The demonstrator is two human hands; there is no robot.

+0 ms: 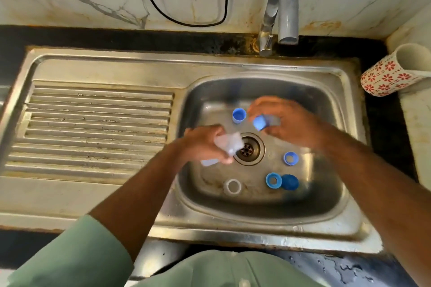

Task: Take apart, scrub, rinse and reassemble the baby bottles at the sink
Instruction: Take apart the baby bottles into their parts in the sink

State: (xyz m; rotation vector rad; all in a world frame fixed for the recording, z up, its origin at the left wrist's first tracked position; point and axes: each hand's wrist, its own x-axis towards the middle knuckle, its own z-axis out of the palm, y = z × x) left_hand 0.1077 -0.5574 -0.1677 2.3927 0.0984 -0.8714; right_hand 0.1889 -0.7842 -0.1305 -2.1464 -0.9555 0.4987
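Baby bottle [225, 147] pulled apart over the sink basin [326, 196].
Left hand [205, 144] grips the clear bottle beside the drain [248, 149]; right hand [291, 121] pinches a blue cap [259, 122]. Blue rings [273, 180] and a clear collar [232, 186] lie loose on the basin floor.

Your left hand [205, 144] and right hand [289, 121] fill the middle of the sink basin [326, 109], above the drain [247, 148]. On the floor, a blue cap [239, 115] blocks the far side, blue rings [290, 158] [273, 180], a dark blue cap [290, 182] and a clear ring [232, 186] dot the near right. The faucet [283, 2] overhangs the back rim. You have open room over the ribbed drainboard [93, 128]; a patterned mug [391, 74] stands at the right
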